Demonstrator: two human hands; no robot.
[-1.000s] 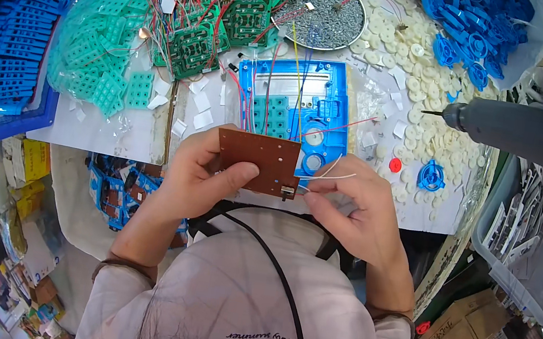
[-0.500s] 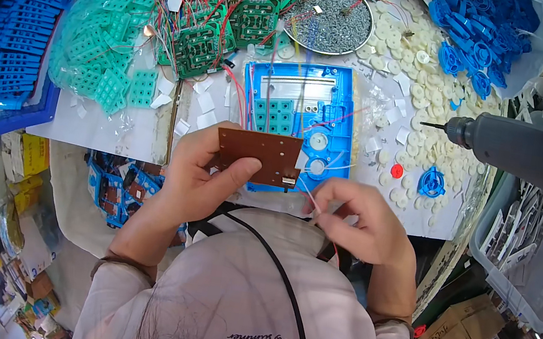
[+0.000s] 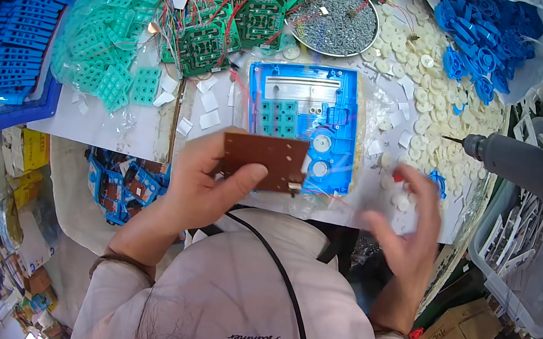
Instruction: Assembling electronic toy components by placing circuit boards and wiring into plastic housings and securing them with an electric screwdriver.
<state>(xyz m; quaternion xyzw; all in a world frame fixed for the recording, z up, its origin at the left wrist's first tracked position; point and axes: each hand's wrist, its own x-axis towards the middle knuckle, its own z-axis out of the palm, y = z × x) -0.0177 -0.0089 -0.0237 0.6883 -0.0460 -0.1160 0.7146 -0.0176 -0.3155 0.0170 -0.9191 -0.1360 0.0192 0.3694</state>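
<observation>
Left hand [image 3: 203, 177] gripping a board [image 3: 270, 152], right hand [image 3: 409, 236] wide open

So the biggest thing here is the white-covered table [image 3: 105, 134], with a blue plastic case [image 3: 305, 129] lying open on it, hollow side up. A grey power screwdriver [image 3: 533, 159] juts in from the right, tip pointing left.

Hands next. The left one's got a solid pinch: thumb flat on the near face, the other fingers tucked behind the board. The right one's a bit blurry, but thumb and fingers are spread well apart with nothing visible between them. Can't tell if the fingertips touch anything on the table.

The board is plain brown on this side and sits in front of the case's near left corner. Smaller stuff: a green rubber keypad [image 3: 279, 118] inside the case, and loose white discs [image 3: 425, 126] scattered near the right hand.
</observation>
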